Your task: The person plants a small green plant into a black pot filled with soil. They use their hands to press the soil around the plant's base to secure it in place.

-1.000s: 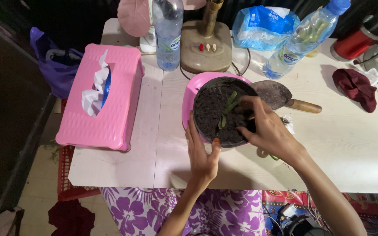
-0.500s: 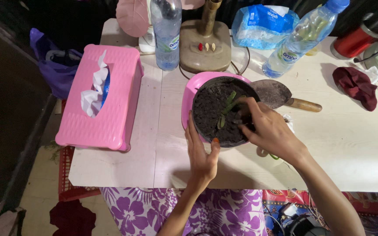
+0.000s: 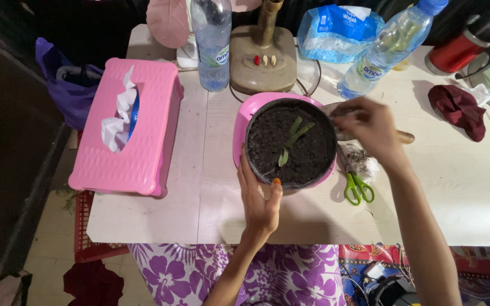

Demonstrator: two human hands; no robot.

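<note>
A black pot (image 3: 313, 182) full of dark soil stands in a pink dish (image 3: 243, 122) at the middle of the white table (image 3: 455, 198). A small green seedling (image 3: 292, 139) stands in the soil. My left hand (image 3: 259, 199) grips the pot's near rim, thumb on the edge. My right hand (image 3: 371, 128) is blurred, just right of the pot, above the blade of a trowel (image 3: 405, 136) with a wooden handle. Its fingers are curled; whether they hold anything is unclear.
Green-handled scissors (image 3: 358, 188) lie right of the pot. A pink tissue box (image 3: 143, 130) sits at the left. Behind stand two water bottles (image 3: 212, 45) (image 3: 376, 56), a lamp base (image 3: 261, 61), and a blue packet (image 3: 338, 31). A dark red cloth (image 3: 457, 107) lies far right.
My right hand has lifted out of the soil and swung right over the trowel, uncovering the seedling and the scissors. My left hand has stayed on the pot's rim.
</note>
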